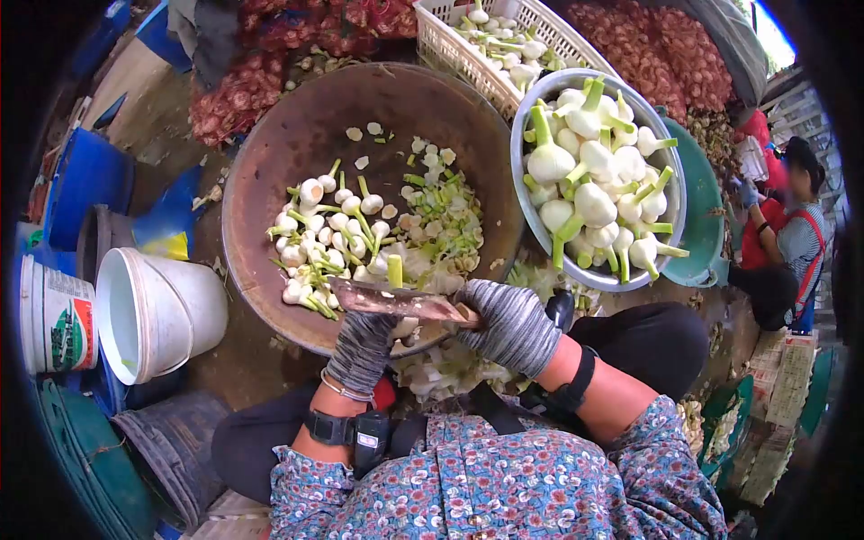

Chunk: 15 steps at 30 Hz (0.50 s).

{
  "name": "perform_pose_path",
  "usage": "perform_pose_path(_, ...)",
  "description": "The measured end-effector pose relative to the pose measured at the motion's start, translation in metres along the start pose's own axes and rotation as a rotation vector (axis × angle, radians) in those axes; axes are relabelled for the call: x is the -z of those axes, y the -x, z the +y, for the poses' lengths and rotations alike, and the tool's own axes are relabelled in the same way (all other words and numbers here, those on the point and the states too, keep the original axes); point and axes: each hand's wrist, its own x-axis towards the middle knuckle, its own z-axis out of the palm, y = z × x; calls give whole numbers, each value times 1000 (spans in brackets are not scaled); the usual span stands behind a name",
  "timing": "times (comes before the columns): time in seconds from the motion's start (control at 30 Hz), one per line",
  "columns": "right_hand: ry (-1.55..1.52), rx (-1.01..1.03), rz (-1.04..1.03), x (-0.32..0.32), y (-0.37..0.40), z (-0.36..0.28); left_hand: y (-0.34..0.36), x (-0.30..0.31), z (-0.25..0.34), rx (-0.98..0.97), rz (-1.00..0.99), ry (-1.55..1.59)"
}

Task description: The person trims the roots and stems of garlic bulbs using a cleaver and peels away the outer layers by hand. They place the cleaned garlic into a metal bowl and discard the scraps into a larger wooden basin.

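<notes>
My right hand [515, 328], in a grey striped glove, is closed round the wooden handle of a knife [405, 302]. The broad, stained blade points left, across the front of my left hand [362, 346]. That hand, gloved alike, grips a garlic bulb [395, 272] whose green stem stands up behind the blade; the blade hides much of the bulb. Both hands are over the near rim of a wide brown basin [270, 171]. Inside it lie a heap of trimmed garlic bulbs [337, 232] on the left and cut stem and root pieces [441, 216] on the right.
A grey metal bowl [677, 193] piled with garlic stands right of the basin, over a green tub [706, 198]. Behind is a white crate [540, 27] of garlic. White buckets [193, 310] stand left, red net sacks [630, 54] at the back. Another person [792, 234] sits at right.
</notes>
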Motion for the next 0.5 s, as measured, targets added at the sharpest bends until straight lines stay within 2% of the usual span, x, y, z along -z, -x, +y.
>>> perform_pose_path(0.07,20,-8,-32,-3,1,5,-2,1,4,40,-26,-65)
perform_pose_path(0.17,85,-61,-117,0,-1,7,9,-12,-16,-157,28,-445)
perform_pose_path(0.2,112,-86,-152,1,-2,8,5,-6,-16,-289,22,-551)
perform_pose_path(0.3,173,-268,-243,-8,-8,35,-9,19,38,531,44,717)
perform_pose_path(0.33,186,-325,-308,-10,-12,49,-7,18,35,508,75,816)
perform_pose_path(0.43,77,-331,-159,-13,-8,46,-7,21,37,539,96,797)
perform_pose_path(0.47,-38,-298,-118,-15,-9,39,-8,22,38,481,83,593)
perform_pose_path(0.5,-205,-264,-83,-18,-11,29,-7,18,38,439,73,524)
